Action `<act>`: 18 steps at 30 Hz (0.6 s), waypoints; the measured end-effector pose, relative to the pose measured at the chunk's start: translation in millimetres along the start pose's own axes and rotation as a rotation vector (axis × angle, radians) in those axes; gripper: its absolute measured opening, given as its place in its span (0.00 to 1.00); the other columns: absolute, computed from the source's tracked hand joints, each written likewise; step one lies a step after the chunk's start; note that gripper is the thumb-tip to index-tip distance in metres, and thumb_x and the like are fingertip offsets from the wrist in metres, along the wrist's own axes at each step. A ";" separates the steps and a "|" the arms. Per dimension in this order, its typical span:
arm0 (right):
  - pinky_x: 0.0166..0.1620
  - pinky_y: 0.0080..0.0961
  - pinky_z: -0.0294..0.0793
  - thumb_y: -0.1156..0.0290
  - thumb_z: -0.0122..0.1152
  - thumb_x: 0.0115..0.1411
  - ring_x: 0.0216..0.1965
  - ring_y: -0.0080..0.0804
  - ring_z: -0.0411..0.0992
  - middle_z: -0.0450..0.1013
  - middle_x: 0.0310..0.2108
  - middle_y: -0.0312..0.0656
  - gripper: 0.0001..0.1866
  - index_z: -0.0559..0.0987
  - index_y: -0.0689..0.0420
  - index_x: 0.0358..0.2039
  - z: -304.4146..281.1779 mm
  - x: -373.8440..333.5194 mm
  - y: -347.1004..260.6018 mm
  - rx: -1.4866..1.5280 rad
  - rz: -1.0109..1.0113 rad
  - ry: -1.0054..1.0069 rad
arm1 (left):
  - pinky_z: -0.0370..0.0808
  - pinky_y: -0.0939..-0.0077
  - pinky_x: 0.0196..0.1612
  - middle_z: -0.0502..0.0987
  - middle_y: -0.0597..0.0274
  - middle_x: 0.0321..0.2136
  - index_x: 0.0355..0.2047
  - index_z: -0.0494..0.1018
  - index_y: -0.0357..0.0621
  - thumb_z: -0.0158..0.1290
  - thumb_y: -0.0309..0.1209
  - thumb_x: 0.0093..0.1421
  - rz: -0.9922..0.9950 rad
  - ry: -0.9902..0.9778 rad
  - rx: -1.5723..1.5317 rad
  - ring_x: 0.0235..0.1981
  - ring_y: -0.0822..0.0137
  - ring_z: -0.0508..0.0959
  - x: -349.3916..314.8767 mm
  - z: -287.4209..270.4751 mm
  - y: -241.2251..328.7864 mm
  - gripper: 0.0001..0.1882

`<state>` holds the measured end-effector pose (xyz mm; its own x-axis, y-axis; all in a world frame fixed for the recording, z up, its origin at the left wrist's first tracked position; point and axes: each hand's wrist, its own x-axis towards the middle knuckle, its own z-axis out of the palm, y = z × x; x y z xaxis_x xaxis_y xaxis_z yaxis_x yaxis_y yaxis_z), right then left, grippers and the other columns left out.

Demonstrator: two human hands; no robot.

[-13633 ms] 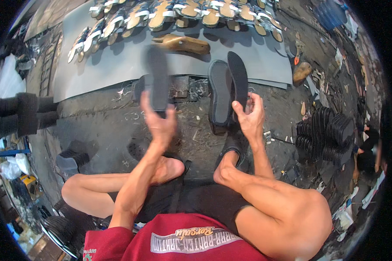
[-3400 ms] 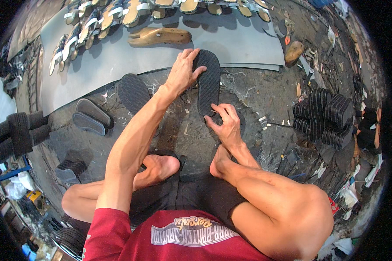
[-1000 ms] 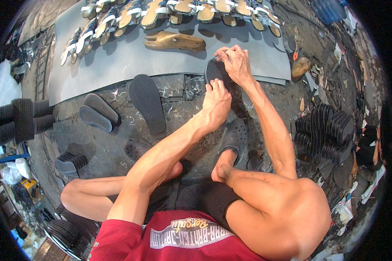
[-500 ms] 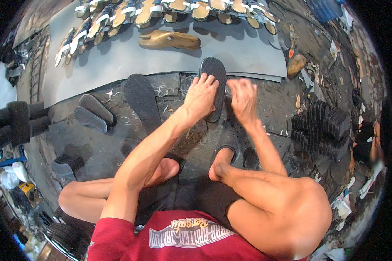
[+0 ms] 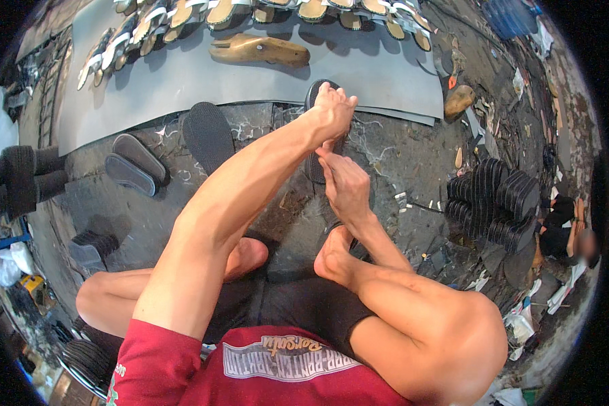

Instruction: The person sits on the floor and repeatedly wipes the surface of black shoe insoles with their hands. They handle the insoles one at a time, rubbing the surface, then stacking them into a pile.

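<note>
A black sandal sole (image 5: 312, 170) lies on the floor in front of me, at the edge of the grey sheet, largely covered by my hands. My left hand (image 5: 333, 112) reaches across its far part with bent fingers closed over its right side. Just nearer to me, my right hand (image 5: 347, 188) is closed in a pinch at the sole's right edge; what its fingertips hold, if anything, cannot be made out. To the left lies another textured black sole (image 5: 208, 137).
On the grey sheet (image 5: 162, 95) rest a wooden shoe last (image 5: 259, 51) and rows of sandals (image 5: 222, 13). Paired soles (image 5: 130, 174) lie at the left. Stacked black soles (image 5: 492, 199) stand at the right, near a second last (image 5: 459, 101) and scattered scraps.
My left hand has moved farther up and right along the sole, its fingers curling over. My right hand has come nearer to me and leftward, from beside the sole to its edge.
</note>
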<state>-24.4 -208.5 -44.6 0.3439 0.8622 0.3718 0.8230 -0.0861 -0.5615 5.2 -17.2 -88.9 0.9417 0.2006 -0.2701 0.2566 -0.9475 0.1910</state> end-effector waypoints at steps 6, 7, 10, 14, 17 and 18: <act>0.37 0.36 0.83 0.70 0.70 0.68 0.35 0.37 0.84 0.85 0.44 0.40 0.20 0.81 0.52 0.60 23.6 1.3 22.6 -0.210 0.040 -0.052 | 0.69 0.44 0.66 0.89 0.54 0.49 0.62 0.78 0.47 0.75 0.33 0.53 0.080 -0.232 -0.052 0.56 0.53 0.87 5.7 -40.0 2.8 0.36; 0.37 0.36 0.84 0.70 0.70 0.69 0.35 0.37 0.85 0.85 0.44 0.39 0.19 0.81 0.52 0.60 23.9 1.2 20.8 -0.204 0.048 -0.062 | 0.70 0.43 0.66 0.89 0.54 0.49 0.64 0.76 0.46 0.78 0.33 0.49 0.066 -0.241 -0.069 0.56 0.51 0.87 4.1 -42.0 2.7 0.40; 0.37 0.35 0.84 0.70 0.69 0.69 0.35 0.38 0.86 0.85 0.45 0.38 0.19 0.81 0.52 0.60 22.8 -0.9 18.3 -0.191 0.060 -0.072 | 0.70 0.43 0.64 0.89 0.55 0.48 0.64 0.75 0.46 0.80 0.33 0.46 0.070 -0.223 -0.064 0.55 0.51 0.88 -0.3 -41.9 0.9 0.44; 0.34 0.36 0.84 0.70 0.68 0.70 0.33 0.41 0.85 0.85 0.45 0.39 0.18 0.81 0.51 0.60 21.6 -0.9 16.8 -0.177 0.068 -0.052 | 0.73 0.39 0.59 0.87 0.49 0.51 0.63 0.74 0.44 0.84 0.32 0.36 0.090 -0.225 -0.097 0.54 0.46 0.87 4.0 -35.7 -3.2 0.51; 0.32 0.38 0.83 0.70 0.67 0.71 0.31 0.43 0.85 0.85 0.44 0.40 0.17 0.82 0.51 0.59 26.6 7.5 23.2 -0.206 0.077 -0.047 | 0.74 0.40 0.59 0.86 0.49 0.51 0.63 0.74 0.45 0.84 0.32 0.37 0.089 -0.191 -0.095 0.54 0.47 0.87 7.2 -27.7 -7.2 0.50; 0.31 0.39 0.82 0.70 0.67 0.71 0.31 0.44 0.84 0.85 0.43 0.41 0.17 0.82 0.51 0.58 28.0 11.0 24.2 -0.219 0.078 -0.045 | 0.74 0.40 0.58 0.86 0.49 0.51 0.63 0.74 0.45 0.84 0.32 0.37 0.084 -0.179 -0.100 0.54 0.47 0.87 8.5 -25.3 -7.7 0.50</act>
<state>-13.4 -187.1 -74.8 0.3943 0.8694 0.2977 0.8748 -0.2559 -0.4115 16.7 -1.8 -68.8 0.9091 0.0659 -0.4112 0.2075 -0.9278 0.3101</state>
